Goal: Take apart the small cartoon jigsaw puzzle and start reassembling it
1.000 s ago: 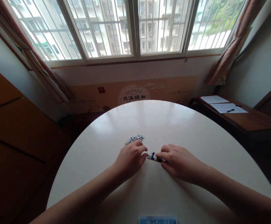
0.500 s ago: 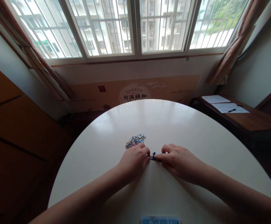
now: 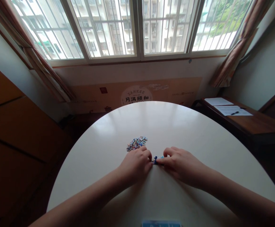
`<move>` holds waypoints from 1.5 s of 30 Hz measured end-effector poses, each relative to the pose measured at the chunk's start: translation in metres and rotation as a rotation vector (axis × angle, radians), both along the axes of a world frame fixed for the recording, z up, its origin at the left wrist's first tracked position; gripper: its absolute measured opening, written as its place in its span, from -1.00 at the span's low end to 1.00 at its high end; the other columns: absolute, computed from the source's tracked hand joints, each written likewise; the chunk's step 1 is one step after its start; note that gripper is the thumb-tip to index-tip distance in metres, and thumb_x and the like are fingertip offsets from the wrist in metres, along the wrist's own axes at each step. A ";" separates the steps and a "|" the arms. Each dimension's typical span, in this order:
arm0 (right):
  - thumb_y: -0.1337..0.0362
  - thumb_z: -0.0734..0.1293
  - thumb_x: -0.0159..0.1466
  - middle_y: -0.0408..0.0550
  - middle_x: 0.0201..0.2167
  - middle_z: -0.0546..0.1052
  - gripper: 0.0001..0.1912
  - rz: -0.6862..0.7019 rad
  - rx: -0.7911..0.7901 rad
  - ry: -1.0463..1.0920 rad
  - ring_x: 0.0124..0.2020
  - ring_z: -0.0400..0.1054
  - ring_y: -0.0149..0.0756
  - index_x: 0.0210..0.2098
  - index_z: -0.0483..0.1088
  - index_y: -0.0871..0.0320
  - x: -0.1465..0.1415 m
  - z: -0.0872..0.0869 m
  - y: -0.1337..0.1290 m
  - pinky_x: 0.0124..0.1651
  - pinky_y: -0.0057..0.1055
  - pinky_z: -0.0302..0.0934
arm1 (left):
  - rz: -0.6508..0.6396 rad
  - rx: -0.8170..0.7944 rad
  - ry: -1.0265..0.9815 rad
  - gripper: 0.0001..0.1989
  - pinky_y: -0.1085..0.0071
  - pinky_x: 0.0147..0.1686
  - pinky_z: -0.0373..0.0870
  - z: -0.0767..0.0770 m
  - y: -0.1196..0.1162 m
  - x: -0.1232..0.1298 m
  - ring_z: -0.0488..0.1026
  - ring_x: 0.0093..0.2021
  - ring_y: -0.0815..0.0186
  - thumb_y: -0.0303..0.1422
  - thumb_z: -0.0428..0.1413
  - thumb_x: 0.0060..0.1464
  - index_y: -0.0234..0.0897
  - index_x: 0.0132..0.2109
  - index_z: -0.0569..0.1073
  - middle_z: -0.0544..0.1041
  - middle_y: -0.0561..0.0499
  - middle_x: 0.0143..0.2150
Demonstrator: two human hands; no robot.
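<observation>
A few small blue and white jigsaw puzzle pieces (image 3: 155, 160) lie on the white table between my hands. My left hand (image 3: 137, 162) is closed, its thumb and index finger pinching at the left edge of these pieces. From the other side, my right hand (image 3: 180, 160) rests with its index finger pressed on the dark blue part and the other fingers curled. Both hands partly cover the pieces. Just beyond my left hand spreads a heap of loose puzzle pieces (image 3: 136, 143) in many colours.
The round white table (image 3: 166, 123) fills the middle. At its near edge, a blue printed item (image 3: 161, 224) is partly cut off. To the right, a brown desk (image 3: 262, 121) bears papers (image 3: 233, 110) and a pen. A printed cardboard panel (image 3: 184, 90) stands beneath the window.
My left hand has drawn slightly back from the pieces, and a little more of the blue and white shows between my hands. The right hand stays nearly in place.
</observation>
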State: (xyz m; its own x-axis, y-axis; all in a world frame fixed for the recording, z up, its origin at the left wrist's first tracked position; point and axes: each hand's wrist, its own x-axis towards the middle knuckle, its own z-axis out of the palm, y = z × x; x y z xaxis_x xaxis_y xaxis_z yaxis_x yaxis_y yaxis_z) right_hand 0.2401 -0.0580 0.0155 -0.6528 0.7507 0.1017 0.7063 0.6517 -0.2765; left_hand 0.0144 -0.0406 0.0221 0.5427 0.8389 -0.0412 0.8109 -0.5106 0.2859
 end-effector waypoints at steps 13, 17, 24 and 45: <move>0.26 0.26 0.40 -0.02 -0.25 0.50 -0.71 0.009 0.003 -0.004 -0.27 0.32 -0.24 0.00 0.56 -0.10 -0.001 0.004 0.000 -0.22 -0.33 0.10 | -0.061 0.107 0.007 -0.86 0.33 -0.22 0.41 0.002 0.001 0.001 0.52 -0.19 0.20 -0.41 0.05 0.28 -0.24 -0.22 0.51 0.53 -0.03 -0.17; 0.26 0.26 0.40 -0.02 -0.25 0.50 -0.72 0.000 0.000 -0.006 -0.27 0.32 -0.23 -0.02 0.56 -0.08 -0.002 0.005 -0.001 -0.22 -0.32 0.10 | -0.040 0.134 0.008 -0.85 0.37 -0.24 0.38 0.006 0.000 0.000 0.51 -0.20 0.22 -0.42 0.05 0.29 -0.25 -0.25 0.49 0.52 -0.02 -0.19; 0.26 0.25 0.40 -0.02 -0.23 0.50 -0.71 -0.015 -0.001 0.004 -0.24 0.34 -0.22 0.00 0.55 -0.09 0.000 0.001 -0.003 -0.21 -0.32 0.12 | 0.180 0.165 -0.061 -0.86 0.38 -0.28 0.34 0.018 0.022 -0.020 0.49 -0.28 0.28 -0.38 0.06 0.29 -0.24 -0.22 0.51 0.52 0.00 -0.12; 0.34 0.29 0.37 -0.10 -0.24 0.56 -0.80 0.021 0.040 0.061 -0.24 0.38 -0.25 -0.14 0.54 0.01 -0.003 -0.006 0.001 -0.18 -0.32 0.18 | -0.024 0.168 -0.047 -0.80 0.28 -0.16 0.47 -0.002 0.005 -0.006 0.56 -0.16 0.18 -0.35 0.08 0.27 -0.18 -0.05 0.57 0.55 -0.02 -0.07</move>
